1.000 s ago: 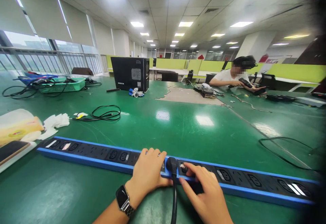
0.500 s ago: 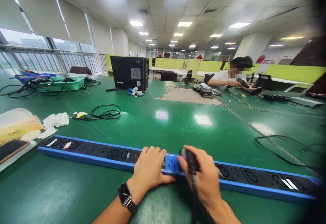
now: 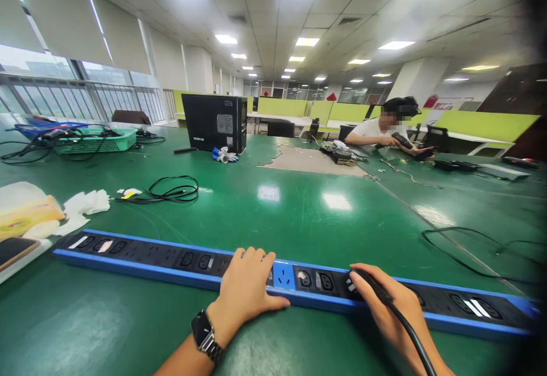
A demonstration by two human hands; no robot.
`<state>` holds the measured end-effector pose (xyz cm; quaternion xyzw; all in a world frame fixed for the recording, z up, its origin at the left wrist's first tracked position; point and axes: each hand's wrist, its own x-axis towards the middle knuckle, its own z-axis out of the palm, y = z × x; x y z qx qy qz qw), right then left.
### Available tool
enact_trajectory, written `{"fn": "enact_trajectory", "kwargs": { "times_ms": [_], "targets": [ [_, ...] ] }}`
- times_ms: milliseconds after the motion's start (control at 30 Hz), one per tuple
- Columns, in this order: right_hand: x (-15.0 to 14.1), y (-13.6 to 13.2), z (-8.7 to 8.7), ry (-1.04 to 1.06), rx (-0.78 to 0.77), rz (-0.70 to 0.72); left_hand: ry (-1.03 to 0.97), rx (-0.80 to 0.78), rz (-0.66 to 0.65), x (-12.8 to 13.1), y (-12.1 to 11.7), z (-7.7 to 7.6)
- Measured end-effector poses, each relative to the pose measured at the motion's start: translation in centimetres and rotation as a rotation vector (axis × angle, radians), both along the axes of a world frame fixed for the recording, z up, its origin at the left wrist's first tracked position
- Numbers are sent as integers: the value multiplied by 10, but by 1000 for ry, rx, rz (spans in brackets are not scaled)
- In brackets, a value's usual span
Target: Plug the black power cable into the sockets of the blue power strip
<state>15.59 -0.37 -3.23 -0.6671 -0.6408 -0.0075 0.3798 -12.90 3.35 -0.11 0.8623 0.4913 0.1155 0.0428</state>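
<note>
A long blue and black power strip lies across the green table in front of me. My left hand, with a watch on its wrist, lies flat on the strip near its middle, fingers stretched over the sockets. Further right, my right hand is closed round a black plug and presses it against a socket of the strip. The plug's black cable runs back over that hand toward me. A blue socket and two black ones show between the hands.
A coiled black cable and white tissues lie at the left. A black computer case and a green basket stand further back. A person sits at the far right handling a device. Another black cable loops at right.
My right hand took the black plug out of the socket by my left hand, lifted it, and carried it right to a socket further along the strip. The left hand stayed put.
</note>
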Motion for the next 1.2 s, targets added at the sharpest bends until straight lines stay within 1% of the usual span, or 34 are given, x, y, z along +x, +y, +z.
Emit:
{"fn": "enact_trajectory", "kwargs": {
  "times_ms": [200,333,467,567,667,967,1200],
  "targets": [
    [0,-2,-4,-132,54,103,-7,1,3,1,1,-1],
    [-5,-3,-4,-158,110,49,-14,2,4,0,1,-2],
    [-10,-3,-4,-186,142,49,-24,-2,8,0,0,-3],
    [-12,-3,-4,-178,169,58,-34,-9,9,0,0,-4],
    [-11,-4,-5,-175,154,73,-41,-9,10,0,1,-4],
    [-12,-6,-6,-109,138,37,-40,-35,17,0,0,-1],
    [-12,-3,-5,-107,177,34,-40,-60,25,1,2,-2]
  ]
}}
